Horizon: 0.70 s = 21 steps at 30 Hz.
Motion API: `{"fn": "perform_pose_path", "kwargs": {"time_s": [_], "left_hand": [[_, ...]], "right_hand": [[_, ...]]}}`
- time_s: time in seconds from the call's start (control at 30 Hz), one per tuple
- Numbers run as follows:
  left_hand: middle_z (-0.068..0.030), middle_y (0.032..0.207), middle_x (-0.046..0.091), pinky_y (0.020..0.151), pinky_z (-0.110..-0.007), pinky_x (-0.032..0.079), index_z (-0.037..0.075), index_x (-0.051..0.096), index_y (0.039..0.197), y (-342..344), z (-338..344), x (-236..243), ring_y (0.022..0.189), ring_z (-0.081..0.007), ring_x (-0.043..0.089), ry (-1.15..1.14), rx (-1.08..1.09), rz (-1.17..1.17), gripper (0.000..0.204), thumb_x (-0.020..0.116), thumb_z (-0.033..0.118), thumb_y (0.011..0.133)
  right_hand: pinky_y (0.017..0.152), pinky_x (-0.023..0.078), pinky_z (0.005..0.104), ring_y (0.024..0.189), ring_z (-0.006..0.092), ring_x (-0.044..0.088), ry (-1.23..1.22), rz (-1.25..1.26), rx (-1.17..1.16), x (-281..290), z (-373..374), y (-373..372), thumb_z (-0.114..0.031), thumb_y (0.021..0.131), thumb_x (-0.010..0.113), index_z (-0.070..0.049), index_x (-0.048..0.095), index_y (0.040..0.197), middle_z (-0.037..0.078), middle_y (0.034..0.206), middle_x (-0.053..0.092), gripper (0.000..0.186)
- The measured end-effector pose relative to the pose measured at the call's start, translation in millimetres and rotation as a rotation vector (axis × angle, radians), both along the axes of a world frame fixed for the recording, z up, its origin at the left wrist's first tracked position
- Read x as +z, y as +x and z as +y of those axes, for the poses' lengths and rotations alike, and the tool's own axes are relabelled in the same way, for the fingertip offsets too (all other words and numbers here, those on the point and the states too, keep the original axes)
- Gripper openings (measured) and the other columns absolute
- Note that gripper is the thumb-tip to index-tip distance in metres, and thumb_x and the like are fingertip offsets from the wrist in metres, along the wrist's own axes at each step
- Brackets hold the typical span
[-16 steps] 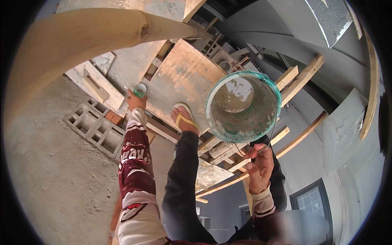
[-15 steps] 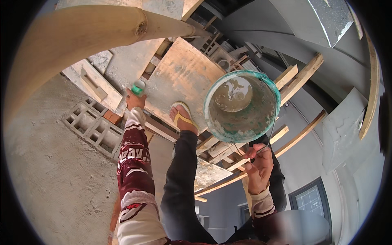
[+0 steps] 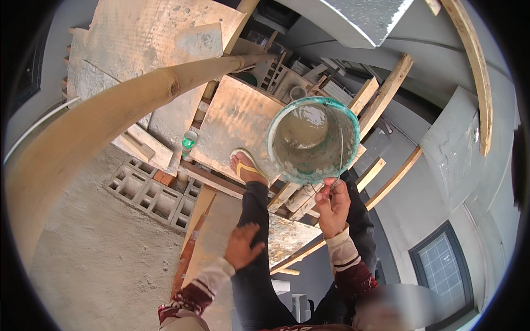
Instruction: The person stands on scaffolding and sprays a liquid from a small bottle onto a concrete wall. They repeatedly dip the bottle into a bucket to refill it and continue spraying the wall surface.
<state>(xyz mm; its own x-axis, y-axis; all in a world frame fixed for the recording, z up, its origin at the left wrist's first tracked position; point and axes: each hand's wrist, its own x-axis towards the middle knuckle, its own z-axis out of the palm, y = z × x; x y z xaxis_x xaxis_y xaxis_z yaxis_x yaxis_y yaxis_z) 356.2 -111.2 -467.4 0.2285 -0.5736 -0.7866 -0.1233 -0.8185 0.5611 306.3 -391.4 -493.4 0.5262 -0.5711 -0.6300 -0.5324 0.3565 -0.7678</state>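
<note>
A green bucket (image 3: 301, 164), caked with grey residue, hangs tilted with its mouth facing me and some murky water at its bottom. My right hand (image 3: 335, 208) is closed on its thin wire handle, just below the rim. My left hand (image 3: 243, 246), slightly blurred, is empty with its fingers apart, over my left thigh. Farther off, a small green-and-white cup (image 3: 189, 141) stands on the boards, out of reach of either hand. My left foot, in a yellow-strapped flip-flop (image 3: 249, 165), rests on the plywood between cup and bucket.
A thick bamboo pole (image 3: 138, 94) crosses the left side above plywood boards (image 3: 232, 121). Hollow concrete blocks (image 3: 157, 199) line a rough mortar wall (image 3: 99, 259). Timber beams (image 3: 388, 96) jut out at the right, with gaps between the planks. A framed window (image 3: 443, 273) is lower right.
My left hand has let go of the green-and-white cup and drawn back toward me. The cup stays on the boards. The bucket and my right hand have shifted slightly left in view.
</note>
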Motion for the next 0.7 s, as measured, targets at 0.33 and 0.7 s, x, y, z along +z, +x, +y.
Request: {"fn": "perform_pose_path", "kwargs": {"time_s": [0.33, 0.7], "left_hand": [[-0.0139, 0.129, 0.054, 0.107, -0.052, 0.029, 0.011, 0.054, 0.125, -80.9, -11.7, 235.5, 0.126, -0.0260, 0.046, -0.308, -0.708, 0.411, 0.049, 0.054, 0.045, 0.090], [-0.0130, 0.122, 0.057, 0.103, -0.049, 0.033, 0.011, 0.056, 0.122, -96.6, -12.5, 261.2, 0.121, -0.0250, 0.050, 0.172, -0.297, 0.566, 0.046, 0.055, 0.044, 0.089]], "right_hand": [[0.068, 0.041, 0.0282, 0.071, 0.0140, 0.047, -0.098, 0.010, 0.061, -1.2, 4.0, -11.7, -0.007, 0.076, 0.071, -0.002, 0.050, 0.102, 0.004, 0.076, 0.048, 0.033], [0.072, 0.049, 0.0358, 0.075, 0.0219, 0.060, 0.016, 0.127, 0.435, 54.2, 4.0, -12.8, -0.024, 0.076, 0.074, 0.001, 0.050, 0.102, 0.009, 0.083, 0.059, 0.043]]}}
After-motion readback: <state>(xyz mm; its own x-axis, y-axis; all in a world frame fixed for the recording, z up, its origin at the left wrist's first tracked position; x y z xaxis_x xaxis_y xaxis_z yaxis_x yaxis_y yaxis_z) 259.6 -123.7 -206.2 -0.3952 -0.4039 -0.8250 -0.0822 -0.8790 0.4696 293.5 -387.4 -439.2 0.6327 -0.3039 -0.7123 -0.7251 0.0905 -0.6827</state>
